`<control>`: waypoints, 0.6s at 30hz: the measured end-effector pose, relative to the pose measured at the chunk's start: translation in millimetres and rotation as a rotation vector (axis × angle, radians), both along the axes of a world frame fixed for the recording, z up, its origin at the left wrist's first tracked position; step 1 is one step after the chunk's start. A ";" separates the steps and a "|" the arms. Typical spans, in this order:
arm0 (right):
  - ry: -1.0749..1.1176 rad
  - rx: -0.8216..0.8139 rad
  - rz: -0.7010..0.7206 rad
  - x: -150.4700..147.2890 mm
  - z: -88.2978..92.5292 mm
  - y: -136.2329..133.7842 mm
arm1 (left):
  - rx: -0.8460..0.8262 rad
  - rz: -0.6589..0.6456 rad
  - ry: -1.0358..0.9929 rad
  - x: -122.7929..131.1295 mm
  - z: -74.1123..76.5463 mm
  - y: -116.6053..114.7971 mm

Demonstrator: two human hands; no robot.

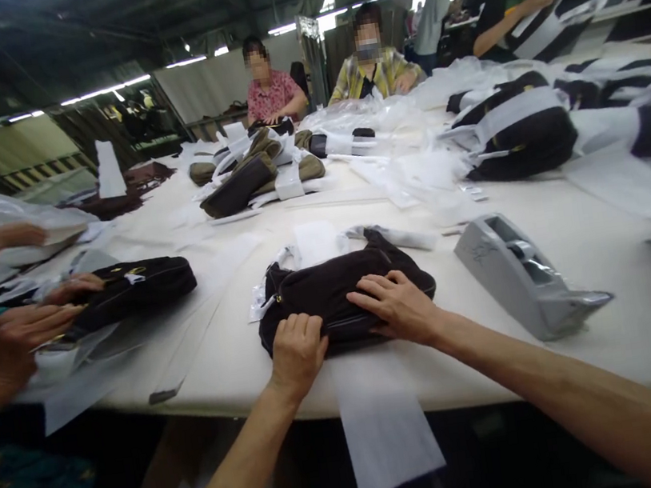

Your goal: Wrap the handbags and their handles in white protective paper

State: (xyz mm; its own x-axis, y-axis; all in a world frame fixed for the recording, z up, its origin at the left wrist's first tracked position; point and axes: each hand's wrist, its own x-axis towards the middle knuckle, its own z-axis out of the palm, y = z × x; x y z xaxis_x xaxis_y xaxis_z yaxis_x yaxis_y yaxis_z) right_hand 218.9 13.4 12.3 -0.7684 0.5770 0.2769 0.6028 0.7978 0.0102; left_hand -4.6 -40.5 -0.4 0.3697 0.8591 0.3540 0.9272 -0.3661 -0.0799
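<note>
Resting with fingers spread on the black zippered bag (330,279), the right hand (400,308) lies near the curled left hand (298,351); whether that one pinches, I cannot tell. The bag sits on the white table (227,342), beside a grey tape dispenser (490,273)

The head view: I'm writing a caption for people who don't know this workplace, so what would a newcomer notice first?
Probably the black bag near the front edge of the white table, with the left hand and right hand on it. Next, the grey tape dispenser to its right, and the white sheet hanging below the table's near edge.
</note>
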 end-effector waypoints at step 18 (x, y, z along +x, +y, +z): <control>0.592 0.022 -0.681 181.8 -25.6 -158.0 | -0.048 -0.116 0.082 72.7 -17.7 18.4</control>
